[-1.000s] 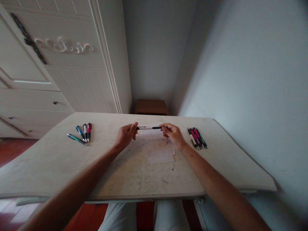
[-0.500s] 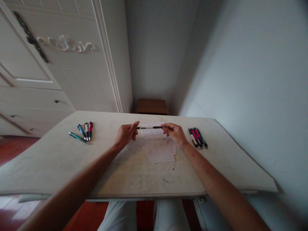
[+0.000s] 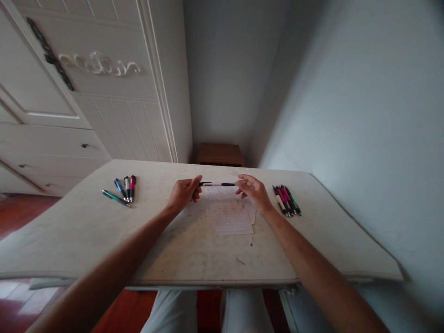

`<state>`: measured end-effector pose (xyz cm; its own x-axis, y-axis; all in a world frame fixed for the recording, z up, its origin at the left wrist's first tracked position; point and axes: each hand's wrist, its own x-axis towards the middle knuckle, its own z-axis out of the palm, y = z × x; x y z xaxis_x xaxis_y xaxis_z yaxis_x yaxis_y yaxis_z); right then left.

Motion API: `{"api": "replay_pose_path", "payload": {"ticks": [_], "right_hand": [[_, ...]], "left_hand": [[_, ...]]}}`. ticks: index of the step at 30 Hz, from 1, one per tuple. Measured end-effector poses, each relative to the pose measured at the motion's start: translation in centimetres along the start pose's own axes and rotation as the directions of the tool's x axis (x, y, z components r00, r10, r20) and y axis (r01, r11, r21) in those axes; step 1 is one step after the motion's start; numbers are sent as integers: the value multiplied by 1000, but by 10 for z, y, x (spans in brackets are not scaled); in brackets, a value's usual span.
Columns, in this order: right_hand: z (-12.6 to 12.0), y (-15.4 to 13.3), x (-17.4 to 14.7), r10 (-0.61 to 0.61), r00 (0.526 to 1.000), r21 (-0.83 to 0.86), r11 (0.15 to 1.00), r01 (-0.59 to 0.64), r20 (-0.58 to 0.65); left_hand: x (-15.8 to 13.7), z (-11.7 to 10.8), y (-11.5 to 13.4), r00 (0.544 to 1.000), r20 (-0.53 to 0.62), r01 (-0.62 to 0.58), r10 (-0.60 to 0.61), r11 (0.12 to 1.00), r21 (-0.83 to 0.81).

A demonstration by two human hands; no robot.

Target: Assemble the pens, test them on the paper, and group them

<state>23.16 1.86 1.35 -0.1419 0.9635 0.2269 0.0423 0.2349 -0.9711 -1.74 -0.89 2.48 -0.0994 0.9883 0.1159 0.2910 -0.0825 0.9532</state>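
Note:
A white and black pen point(image 3: 218, 184) is stretched level between my two hands, above sheets of paper. My left hand point(image 3: 185, 190) is closed around its left end, thumb on top, where a dark clip shows. At the other end, the fingertips of my right hand point(image 3: 252, 189) are at the black grip, with the index finger raised a little off it; the very tip of the pen is hidden there. Beneath lie the overlapping handwritten sheets point(image 3: 232, 217) on the white table point(image 3: 173, 259).
On the left of the table lie several pens, among them a green pen point(image 3: 116, 198) and a pink pen point(image 3: 132, 187). More pens point(image 3: 286, 200) lie side by side on the right. Behind stand a white cabinet point(image 3: 121, 111) and a small brown wooden piece point(image 3: 221, 153).
The pen has turned about its length, so its dark clip now shows by my left hand. My right index finger has lifted slightly. The whole view has shifted a little.

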Motion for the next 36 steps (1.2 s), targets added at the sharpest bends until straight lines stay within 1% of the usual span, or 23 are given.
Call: {"api": "replay_pose_path", "payload": {"ticks": [5, 8, 12, 16, 19, 26, 29, 31, 36], "right_hand": [[-1, 7, 0, -51, 998, -211, 976, 58, 40], [-2, 8, 0, -73, 996, -250, 964, 84, 54], [-3, 4, 2, -85, 996, -164, 982, 90, 42], [-6, 6, 6, -47, 999, -40, 998, 47, 18], [-8, 9, 7, -36, 999, -19, 999, 36, 20], [-10, 8, 6, -102, 995, -86, 991, 102, 6], [-9, 5, 5, -146, 989, -111, 983, 148, 20], [-9, 4, 5, -169, 985, -127, 977, 171, 29], [-11, 1, 3, -211, 977, -191, 959, 210, 13]], "left_hand": [[-1, 1, 0, 1000, 14, 2, -2, 1000, 7], [-1, 1, 0, 1000, 17, -8, 8, 1000, 8], [1, 1, -1, 1000, 22, -18, 18, 1000, 17], [4, -1, -7, 995, 35, -93, 91, 994, 57], [6, -1, -11, 992, 56, -122, 118, 990, 76], [1, 0, -4, 998, 65, -13, 8, 997, 82], [0, -1, -3, 998, 55, -17, 9, 989, 147], [1, -2, -4, 998, 53, -22, 13, 986, 164], [5, -5, -5, 997, 42, 60, -62, 997, 43]]}}
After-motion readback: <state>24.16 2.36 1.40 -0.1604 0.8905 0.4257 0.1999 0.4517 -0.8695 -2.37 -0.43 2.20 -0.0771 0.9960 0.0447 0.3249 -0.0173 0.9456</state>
